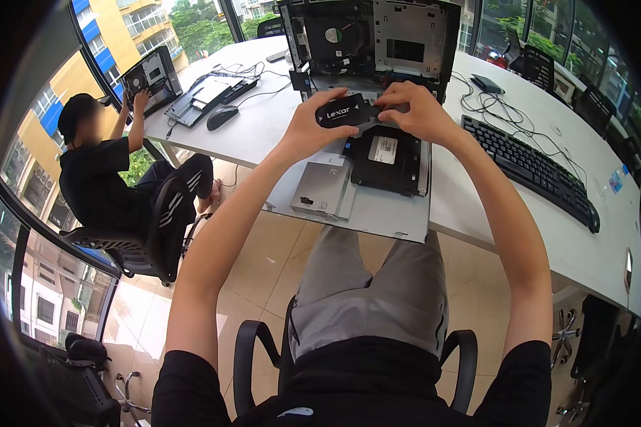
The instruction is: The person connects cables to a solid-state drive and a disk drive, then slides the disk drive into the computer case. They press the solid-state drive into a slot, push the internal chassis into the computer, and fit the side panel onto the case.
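Note:
My left hand [310, 125] is closed round a black Lexar solid-state drive [339, 112], thumb below and fingers above, with its printed face up. At the drive's right end, my right hand [419, 114] is pinched on a small dark piece that I cannot make out. Both hands hover over an opened computer case [419, 43] whose rear part stands upright. Below them a black drive unit [370, 171] with a white label lies in the case's lower part. Left of it sits a silver metal box [319, 191].
Right of the case lie a black keyboard [534, 167], tangled cables [520, 107] and a plastic bottle [617, 179]. A black mouse [222, 117] and a computer frame part [210, 96] are on the left. A co-worker [107, 156] sits there, hands on another opened computer [153, 75].

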### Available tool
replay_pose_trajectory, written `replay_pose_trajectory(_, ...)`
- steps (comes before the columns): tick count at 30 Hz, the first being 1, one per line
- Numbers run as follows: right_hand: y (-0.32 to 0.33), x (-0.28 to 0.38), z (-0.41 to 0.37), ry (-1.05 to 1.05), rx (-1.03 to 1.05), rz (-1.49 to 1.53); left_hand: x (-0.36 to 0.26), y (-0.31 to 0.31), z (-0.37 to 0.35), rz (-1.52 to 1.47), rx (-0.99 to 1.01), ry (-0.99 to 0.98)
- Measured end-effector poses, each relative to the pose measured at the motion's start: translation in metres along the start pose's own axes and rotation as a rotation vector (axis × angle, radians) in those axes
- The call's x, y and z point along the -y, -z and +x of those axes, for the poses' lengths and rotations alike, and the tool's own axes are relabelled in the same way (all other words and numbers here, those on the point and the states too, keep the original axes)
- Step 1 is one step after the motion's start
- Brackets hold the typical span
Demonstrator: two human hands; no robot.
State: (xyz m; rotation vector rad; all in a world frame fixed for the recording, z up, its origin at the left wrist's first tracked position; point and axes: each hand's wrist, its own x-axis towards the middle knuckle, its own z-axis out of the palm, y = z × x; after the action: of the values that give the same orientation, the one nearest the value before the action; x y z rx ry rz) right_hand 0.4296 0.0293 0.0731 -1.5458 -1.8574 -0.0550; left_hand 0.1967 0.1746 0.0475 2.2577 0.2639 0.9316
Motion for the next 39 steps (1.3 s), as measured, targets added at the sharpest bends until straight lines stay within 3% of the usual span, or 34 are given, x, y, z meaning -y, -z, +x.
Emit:
replay_pose_trajectory(27, 0.001, 0.002, 0.000, -0.017, -0.012, 0.066, 0.003, 0.000, -0.002, 0.017, 0.014, -0.002)
replay_pose_trajectory(39, 0.002, 0.005, -0.002, -0.018, -0.014, 0.054, 0.003, 0.004, 0.000, -0.142, 0.026, 0.151)
